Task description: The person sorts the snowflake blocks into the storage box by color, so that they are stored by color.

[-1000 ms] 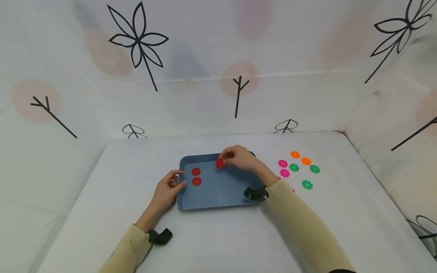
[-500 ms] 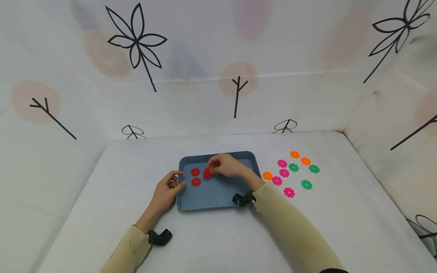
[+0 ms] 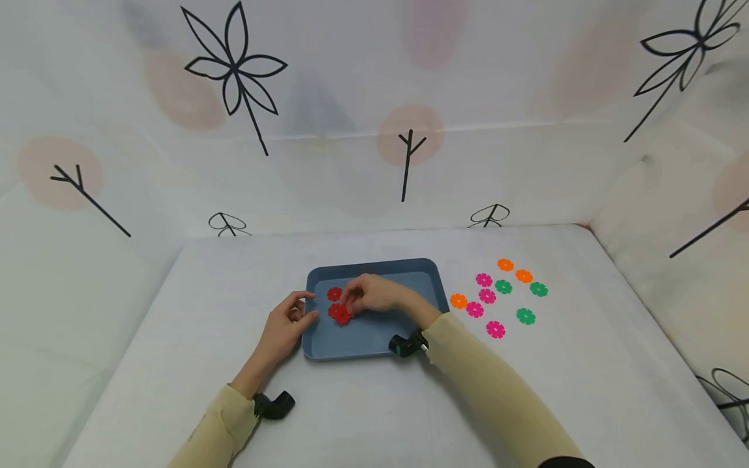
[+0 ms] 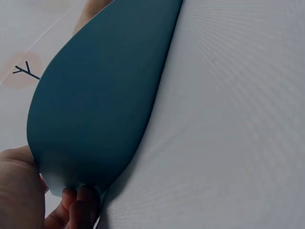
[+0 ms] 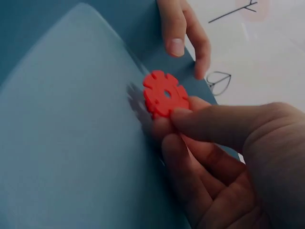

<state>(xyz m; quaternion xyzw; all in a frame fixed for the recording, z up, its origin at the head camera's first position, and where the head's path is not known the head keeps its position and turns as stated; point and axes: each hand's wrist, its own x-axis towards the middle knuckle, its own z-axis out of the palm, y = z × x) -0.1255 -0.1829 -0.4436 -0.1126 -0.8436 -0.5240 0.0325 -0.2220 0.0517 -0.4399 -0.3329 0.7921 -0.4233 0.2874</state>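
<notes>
In the head view, my right hand (image 3: 374, 294) is over the left part of the blue-grey tray (image 3: 368, 344). Its thumb and fingers pinch a red notched plastic disc (image 5: 164, 93) with a hole in its middle. That disc overlaps a second red disc (image 3: 333, 311) lying in the tray; a third red disc (image 3: 335, 294) lies just behind. My left hand (image 3: 285, 328) holds the tray's left edge, its thumb over the rim. Below the tray's outer wall (image 4: 95, 105), the left fingers (image 4: 83, 207) curl against it in the left wrist view.
To the tray's right, several loose discs are scattered on the white cloth (image 3: 585, 364): orange (image 3: 506, 264), pink (image 3: 495, 329) and green (image 3: 526, 316). A patterned fabric backdrop (image 3: 328, 175) rises behind the table and along both sides.
My right hand has carried the red disc leftward and toward me across the tray, from near the back rim to the other red discs. The left hand has stayed put.
</notes>
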